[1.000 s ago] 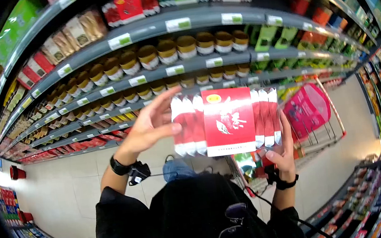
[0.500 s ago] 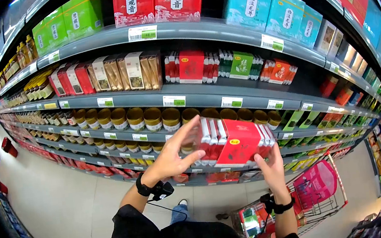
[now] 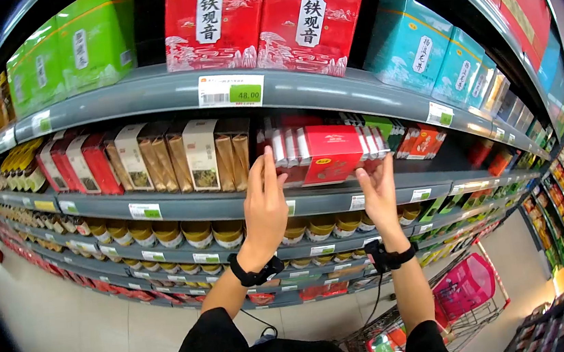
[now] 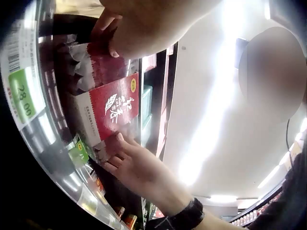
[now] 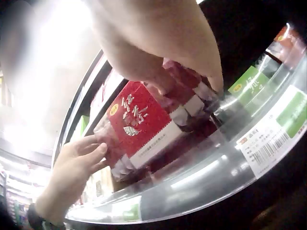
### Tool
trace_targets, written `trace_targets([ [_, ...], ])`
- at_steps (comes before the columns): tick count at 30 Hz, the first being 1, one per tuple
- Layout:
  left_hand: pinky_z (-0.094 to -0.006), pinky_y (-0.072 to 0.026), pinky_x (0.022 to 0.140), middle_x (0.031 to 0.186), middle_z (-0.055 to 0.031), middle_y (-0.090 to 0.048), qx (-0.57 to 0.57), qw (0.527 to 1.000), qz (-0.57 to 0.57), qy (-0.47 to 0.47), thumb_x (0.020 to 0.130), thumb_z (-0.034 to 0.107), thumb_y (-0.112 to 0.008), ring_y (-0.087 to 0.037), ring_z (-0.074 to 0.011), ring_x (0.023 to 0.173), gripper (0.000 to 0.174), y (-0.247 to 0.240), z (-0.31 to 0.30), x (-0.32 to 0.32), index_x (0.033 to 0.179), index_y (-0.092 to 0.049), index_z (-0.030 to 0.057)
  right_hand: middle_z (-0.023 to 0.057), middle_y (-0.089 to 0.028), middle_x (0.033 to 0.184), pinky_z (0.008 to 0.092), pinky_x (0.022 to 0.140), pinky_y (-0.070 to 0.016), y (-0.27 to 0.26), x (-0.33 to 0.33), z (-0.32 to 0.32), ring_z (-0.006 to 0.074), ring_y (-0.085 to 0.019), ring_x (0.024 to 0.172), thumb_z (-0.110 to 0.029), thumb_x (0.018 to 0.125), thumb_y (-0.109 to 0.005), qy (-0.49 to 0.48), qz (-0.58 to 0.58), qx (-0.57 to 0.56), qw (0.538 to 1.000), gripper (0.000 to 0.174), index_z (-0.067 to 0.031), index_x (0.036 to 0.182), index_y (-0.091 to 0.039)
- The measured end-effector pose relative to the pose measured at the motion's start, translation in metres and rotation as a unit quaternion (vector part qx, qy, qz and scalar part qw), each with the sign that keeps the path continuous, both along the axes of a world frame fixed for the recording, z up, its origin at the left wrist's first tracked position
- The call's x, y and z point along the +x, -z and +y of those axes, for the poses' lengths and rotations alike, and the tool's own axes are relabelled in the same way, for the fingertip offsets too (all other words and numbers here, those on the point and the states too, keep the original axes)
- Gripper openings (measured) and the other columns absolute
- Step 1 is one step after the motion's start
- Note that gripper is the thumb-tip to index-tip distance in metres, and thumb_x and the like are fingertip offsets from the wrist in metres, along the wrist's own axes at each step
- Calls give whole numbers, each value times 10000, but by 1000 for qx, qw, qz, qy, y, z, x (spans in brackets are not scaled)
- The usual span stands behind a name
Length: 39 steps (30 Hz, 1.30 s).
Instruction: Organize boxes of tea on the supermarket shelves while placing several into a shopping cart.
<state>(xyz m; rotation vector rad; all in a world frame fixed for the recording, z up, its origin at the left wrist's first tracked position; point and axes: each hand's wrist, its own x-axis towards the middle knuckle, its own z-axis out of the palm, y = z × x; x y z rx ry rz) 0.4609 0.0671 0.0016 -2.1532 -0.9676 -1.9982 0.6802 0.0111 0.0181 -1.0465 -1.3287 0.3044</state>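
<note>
A red tea pack (image 3: pixel 335 155), with a printed paper band around several clear sachets, overlaps the opening of the middle shelf in the head view. My right hand (image 3: pixel 381 189) grips its right end, thumb over the front face. At the other end my left hand (image 3: pixel 265 202) touches the pack with fairly straight fingers pointing up. In the right wrist view that left hand (image 5: pixel 72 163) has its thumb and fingertips right at the sachets. The pack's printed face (image 4: pixel 115 106) also shows in the left wrist view, close behind the shelf edge.
Gold and red tea packs (image 3: pixel 200 153) stand to the left on the same shelf, orange ones (image 3: pixel 423 140) to the right. Large red boxes (image 3: pixel 310 18) fill the shelf above; gold-lidded jars (image 3: pixel 198 233) line the one below. A shopping cart (image 3: pixel 473 293) stands at lower right.
Both hands have carried the red tea pack forward and up from in front of the body to the middle shelf. The view has tilted up and come closer to the shelves.
</note>
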Motion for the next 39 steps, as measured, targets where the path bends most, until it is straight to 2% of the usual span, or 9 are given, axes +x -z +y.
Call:
trace_targets([
  [3,-434,-518,881,1310,-288,-536,16,999,19,-35,922,-57,-622,-601,-431,1097,602,10,13,5,1477,-388,-70,180,-618,1212,332,945,-461,10,-3,16,213,-596,1091,-92,986,-608,56,-38,-12,998,530,-3,1438,-345],
  [5,-447,-505,931,1342,-305,-516,30,998,22,-41,917,-57,-627,-579,-449,1158,630,17,14,9,1488,-361,-72,133,-575,1250,300,962,-469,15,0,20,185,-584,1133,-27,994,-578,59,-75,-37,995,439,-2,1374,-360],
  [9,-489,-439,1038,1436,-341,-426,-35,994,95,-40,926,-18,-608,-483,-497,1281,652,31,14,9,1507,-316,-61,149,-608,1273,337,981,-483,20,-6,24,197,-609,1147,-47,976,-611,117,-112,-46,986,529,-8,1446,-370],
  [10,-506,-415,1062,1479,-351,-367,-47,993,105,-24,925,-1,-601,-438,-517,1318,658,32,12,8,1513,-309,-53,279,-588,1285,402,995,-465,20,-6,24,398,-603,1186,-120,951,-644,128,-121,-27,984,609,38,1460,-350],
  [18,-535,-297,1150,1582,-362,-165,-63,990,123,2,911,3,-604,-249,-551,1436,687,37,8,9,1531,-308,-25,336,-529,1354,447,992,-468,22,-12,19,499,-543,1210,-212,973,-623,170,-196,-70,963,781,32,1556,-164],
  [23,-529,-203,1199,1623,-327,-86,-43,991,128,8,900,5,-607,-148,-502,1496,669,43,2,13,1521,-359,-15,321,-528,1353,460,1035,-444,19,-14,15,479,-546,1216,-161,963,-622,144,-182,-44,972,777,49,1553,-162],
  [26,-522,-166,1215,1642,-265,-118,-16,988,153,13,912,14,-601,-162,-444,1513,650,49,-3,15,1526,-387,38,290,-475,1424,476,1107,-384,33,-11,4,445,-497,1286,-123,945,-626,224,-268,5,937,739,37,1542,-220],
  [32,-566,-367,1136,1467,-263,-442,32,974,164,150,928,-63,-544,-426,-446,1381,331,78,-49,37,1248,-627,-53,211,-555,1333,401,997,-466,46,2,-111,370,-568,1181,-47,927,-620,245,-133,-15,960,581,-61,1477,-432],
  [39,-447,-483,976,1206,-207,-629,-141,848,280,428,891,-110,-558,-607,-377,1140,262,142,-108,97,1138,-641,-85,153,-702,1134,356,895,-546,161,79,-321,237,-693,1032,-31,913,-611,502,-35,-202,841,382,-31,1294,-604],
])
